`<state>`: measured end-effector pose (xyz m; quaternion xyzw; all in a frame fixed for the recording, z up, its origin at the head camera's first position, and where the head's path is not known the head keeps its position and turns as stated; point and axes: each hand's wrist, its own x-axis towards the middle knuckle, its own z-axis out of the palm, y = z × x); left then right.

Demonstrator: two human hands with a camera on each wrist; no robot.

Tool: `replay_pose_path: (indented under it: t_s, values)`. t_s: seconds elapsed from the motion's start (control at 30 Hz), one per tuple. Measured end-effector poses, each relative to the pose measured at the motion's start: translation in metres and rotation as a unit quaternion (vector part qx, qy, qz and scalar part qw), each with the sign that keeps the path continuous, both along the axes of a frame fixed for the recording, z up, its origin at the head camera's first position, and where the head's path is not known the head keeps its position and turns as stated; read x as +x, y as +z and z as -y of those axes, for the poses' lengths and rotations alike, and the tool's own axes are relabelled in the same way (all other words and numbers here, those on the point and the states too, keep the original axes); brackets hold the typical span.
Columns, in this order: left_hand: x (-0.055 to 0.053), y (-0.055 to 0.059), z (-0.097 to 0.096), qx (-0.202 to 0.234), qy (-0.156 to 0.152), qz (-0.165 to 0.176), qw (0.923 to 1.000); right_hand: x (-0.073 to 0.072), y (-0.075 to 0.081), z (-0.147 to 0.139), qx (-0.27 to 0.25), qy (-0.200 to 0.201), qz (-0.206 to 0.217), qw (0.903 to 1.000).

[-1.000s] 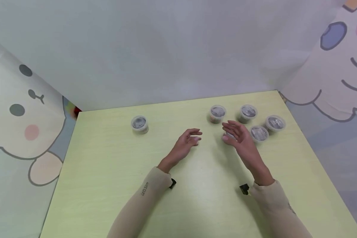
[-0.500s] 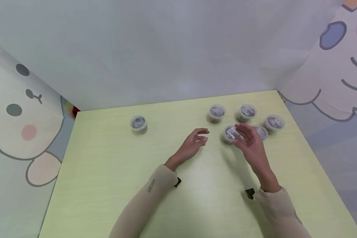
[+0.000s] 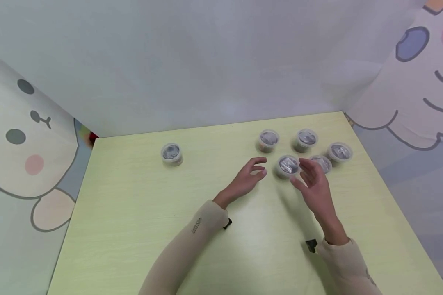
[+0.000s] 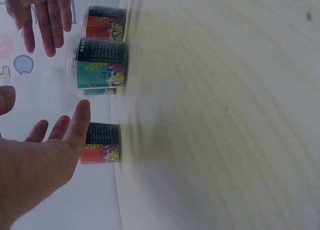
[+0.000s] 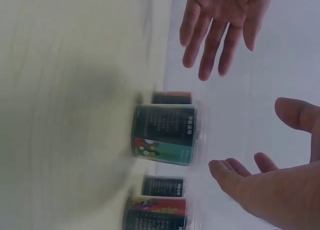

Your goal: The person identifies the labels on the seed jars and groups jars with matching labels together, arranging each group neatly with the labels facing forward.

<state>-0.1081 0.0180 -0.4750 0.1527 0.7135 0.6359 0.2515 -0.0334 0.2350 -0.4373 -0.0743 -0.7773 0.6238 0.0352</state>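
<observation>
A small round tub [image 3: 288, 165] with a clear lid and silvery top stands upright on the table. Its teal and dark label [image 4: 101, 64] shows in the left wrist view. My left hand [image 3: 245, 177] hovers to its left, fingers loosely bent and holding nothing. On the other side, my right hand [image 3: 315, 186] hovers with thumb and fingers apart, also holding nothing. Both hands look clear of the tub. Behind the right fingertips, another tub [image 3: 322, 163] is partly hidden. The right wrist view has the teal tub [image 5: 165, 135] just beyond the right fingertips [image 5: 218, 171].
More lidded tubs stand around: one behind the middle tub [image 3: 268, 141], one at the back right [image 3: 306, 140], one at the far right [image 3: 340, 153]. A lone tub [image 3: 171, 154] sits at left. White cloth [image 3: 221, 61] rises behind the pale yellow table [image 3: 133, 213].
My left hand has moved right, toward the middle tub. The right hand has shifted right and slightly nearer me, uncovering that tub. The tubs stay in place.
</observation>
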Motion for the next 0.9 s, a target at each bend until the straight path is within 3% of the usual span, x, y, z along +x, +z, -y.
replay_pose_path:
  t_s: [0.3,0.63,0.9]
  values:
    - [-0.002,-0.001,-0.016,-0.009,-0.010,-0.004,0.9999,0.005,-0.011,0.002,0.005,-0.015,0.015,0.9998]
    - [0.001,-0.002,-0.029,-0.026,-0.039,0.011,0.9989,0.004,-0.022,0.000,0.023,-0.002,0.046,0.9987]
    - [0.002,0.000,-0.037,-0.037,-0.037,0.031,0.9981,-0.003,-0.030,-0.003,0.020,0.013,0.078,0.9967]
